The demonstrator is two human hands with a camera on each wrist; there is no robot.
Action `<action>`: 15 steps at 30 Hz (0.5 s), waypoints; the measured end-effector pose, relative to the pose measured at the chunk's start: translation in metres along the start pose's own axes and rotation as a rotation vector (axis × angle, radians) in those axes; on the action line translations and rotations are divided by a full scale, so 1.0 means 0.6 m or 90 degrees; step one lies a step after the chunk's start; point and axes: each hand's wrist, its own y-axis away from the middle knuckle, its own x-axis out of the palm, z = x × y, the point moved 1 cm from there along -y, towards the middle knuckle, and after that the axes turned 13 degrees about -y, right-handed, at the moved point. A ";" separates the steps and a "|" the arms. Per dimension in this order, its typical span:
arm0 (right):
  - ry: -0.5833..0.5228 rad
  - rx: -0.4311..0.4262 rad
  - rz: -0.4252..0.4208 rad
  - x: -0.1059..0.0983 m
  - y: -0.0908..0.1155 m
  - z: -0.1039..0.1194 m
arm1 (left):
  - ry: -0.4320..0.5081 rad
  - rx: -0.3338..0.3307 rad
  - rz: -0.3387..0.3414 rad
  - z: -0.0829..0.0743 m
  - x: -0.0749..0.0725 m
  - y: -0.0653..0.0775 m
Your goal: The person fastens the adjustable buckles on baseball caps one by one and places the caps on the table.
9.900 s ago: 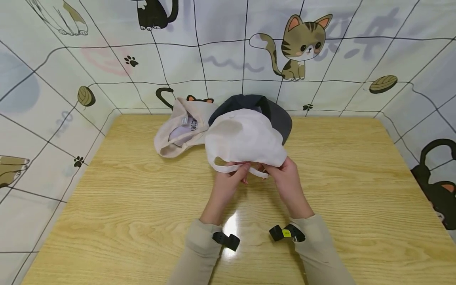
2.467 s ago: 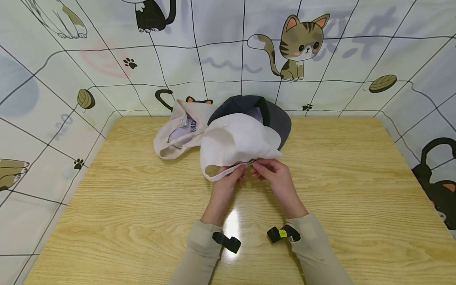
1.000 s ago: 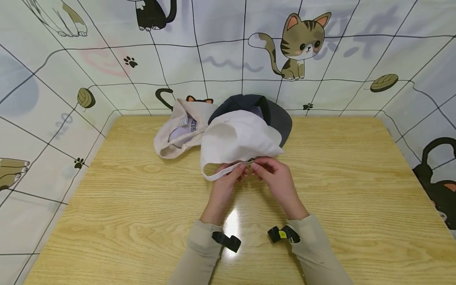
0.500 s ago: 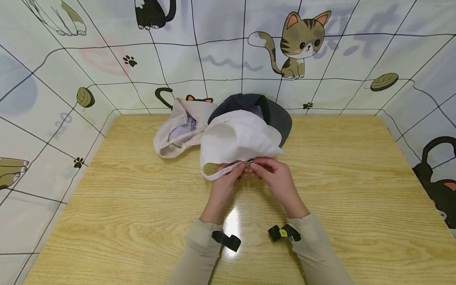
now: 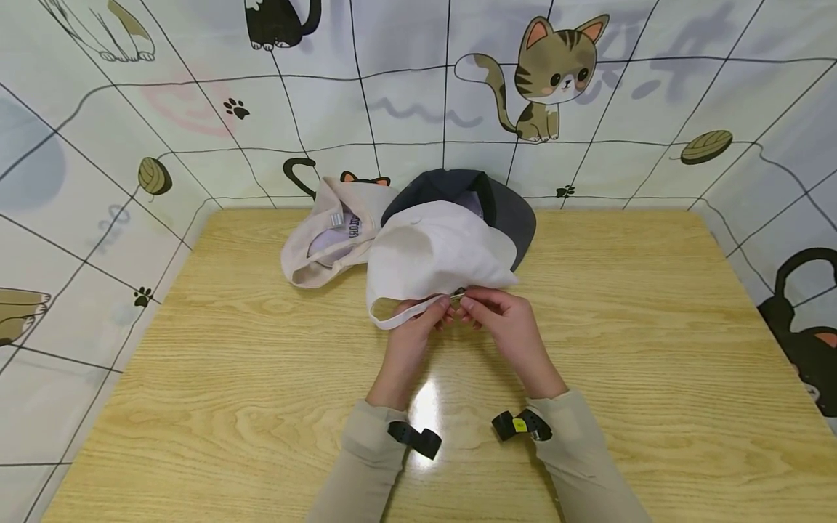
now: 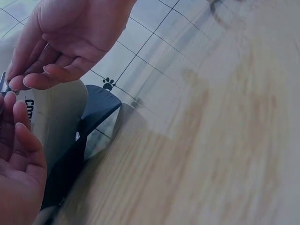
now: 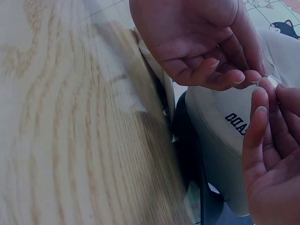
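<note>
Both hands work at the back of a white cap, whose crown faces up in the head view. My left hand pinches the cap's narrow white strap between thumb and fingers. At the strap's other side, my right hand pinches a small metal buckle with thumb and forefinger. The fingertips of the two hands nearly meet there. Under the strap, the cap's rear opening gapes at the left. Both wrist views show dark lettering on the cap behind the fingers.
A dark navy cap with a grey brim lies right behind the white one. To its left is a beige cap, its inside showing. The wooden table ends at a cat-print cloth wall.
Since the oldest frame the white cap has shifted slightly left, and the right hand has moved from the cap's edge and strap end to the buckle. Over the last second, hands and cap barely move.
</note>
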 end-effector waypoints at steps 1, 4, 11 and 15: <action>0.000 0.003 0.001 0.000 0.000 0.000 | 0.001 0.000 0.001 0.000 0.000 0.000; -0.001 0.013 0.009 0.000 0.000 0.004 | 0.004 -0.002 0.002 0.001 0.001 -0.001; 0.017 0.013 0.012 0.012 0.006 0.033 | -0.011 0.003 0.002 0.003 0.002 -0.001; 0.026 0.020 0.011 0.015 0.007 0.039 | -0.026 0.004 0.000 0.004 0.002 -0.001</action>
